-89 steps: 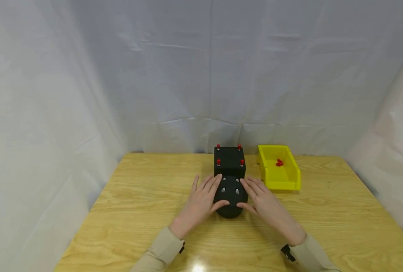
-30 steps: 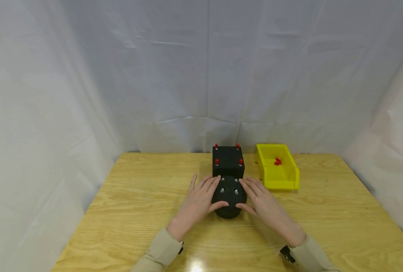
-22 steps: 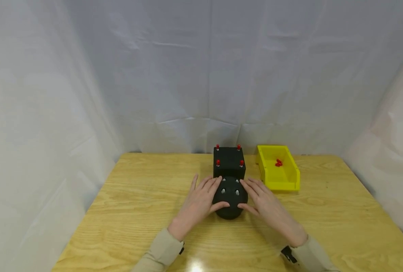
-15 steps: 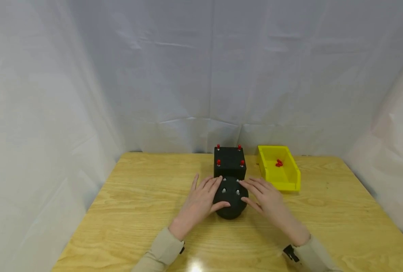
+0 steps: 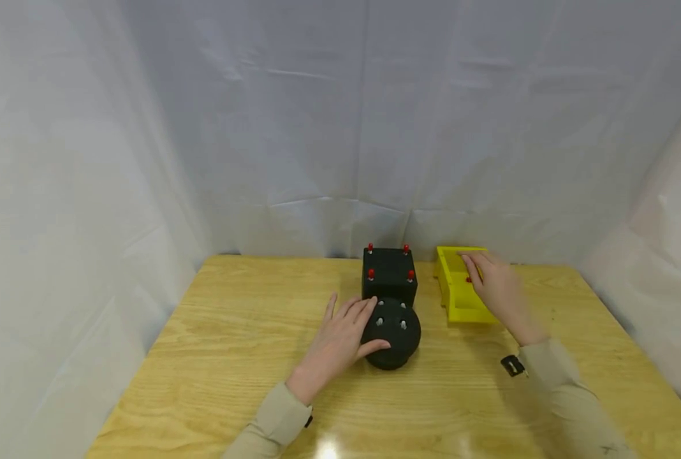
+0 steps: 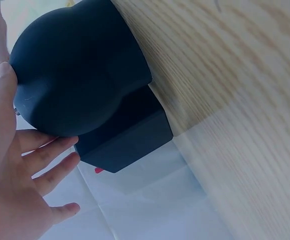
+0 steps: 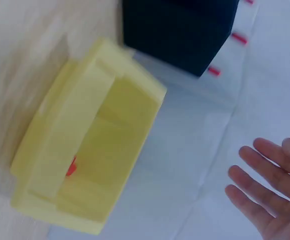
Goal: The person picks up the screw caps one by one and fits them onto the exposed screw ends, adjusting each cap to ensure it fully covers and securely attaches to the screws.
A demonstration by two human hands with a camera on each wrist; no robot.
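Note:
My left hand (image 5: pixel 349 330) rests with straight fingers against the left side of a black round block (image 5: pixel 395 335) with several silver studs on top; my left hand (image 6: pixel 20 170) touches the round block (image 6: pixel 75 75) in the wrist view too. Behind it stands a black cube (image 5: pixel 389 277) with red pegs at its top corners. My right hand (image 5: pixel 486 277), blurred, hovers with spread fingers (image 7: pixel 260 197) over a yellow bin (image 5: pixel 458 306) and holds nothing. A red piece (image 7: pixel 71 167) lies inside the yellow bin (image 7: pixel 100 125).
Everything sits on a wooden table (image 5: pixel 248 331) enclosed by white cloth walls (image 5: pixel 260 127). The cube (image 7: pixel 185 30) stands just left of the bin. Bare wood stretches to the left and along the near edge.
My right hand left the right side of the round block and moved back and right to above the yellow bin. The left hand stayed on the block.

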